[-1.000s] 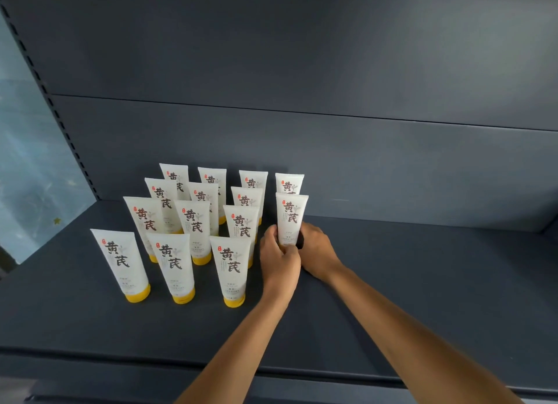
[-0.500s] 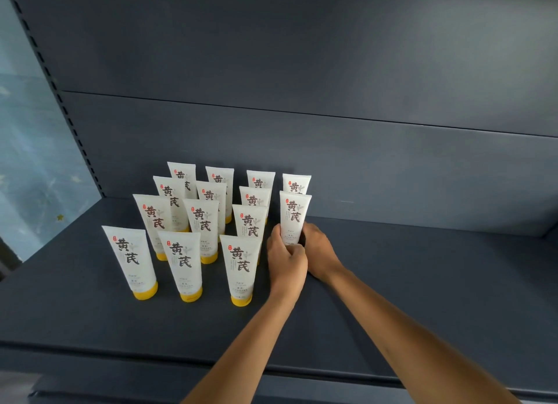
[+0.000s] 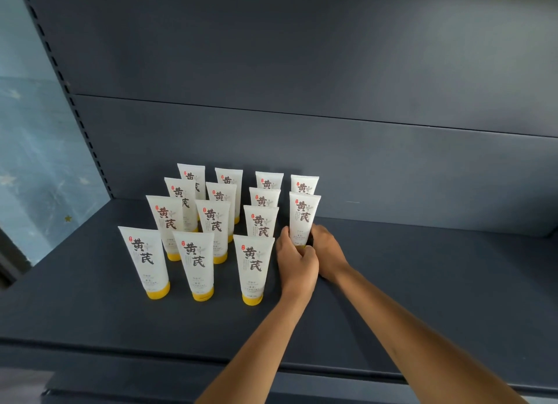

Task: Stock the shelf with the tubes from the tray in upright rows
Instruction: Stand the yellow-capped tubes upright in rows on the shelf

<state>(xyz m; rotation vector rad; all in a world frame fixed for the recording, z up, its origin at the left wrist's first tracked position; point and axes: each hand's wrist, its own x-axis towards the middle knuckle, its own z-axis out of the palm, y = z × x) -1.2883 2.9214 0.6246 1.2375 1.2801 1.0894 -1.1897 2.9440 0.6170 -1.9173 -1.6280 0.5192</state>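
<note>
Shelf (image 3: 422, 282): upright tube rows (image 3: 215, 222); left grip (image 3: 297, 260), right grip (image 3: 328, 252) curled round front-right tube (image 3: 304, 214).

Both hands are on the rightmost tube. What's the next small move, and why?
Probably let go and draw both hands back: the held tube stands upright on the shelf, in line with its column, left hand and right hand gripping its lower end. That column holds two, the others four.

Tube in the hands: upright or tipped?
Upright. The tube stands crimp end up, label straight. The left hand and right hand hold its base, hiding the cap.
</note>
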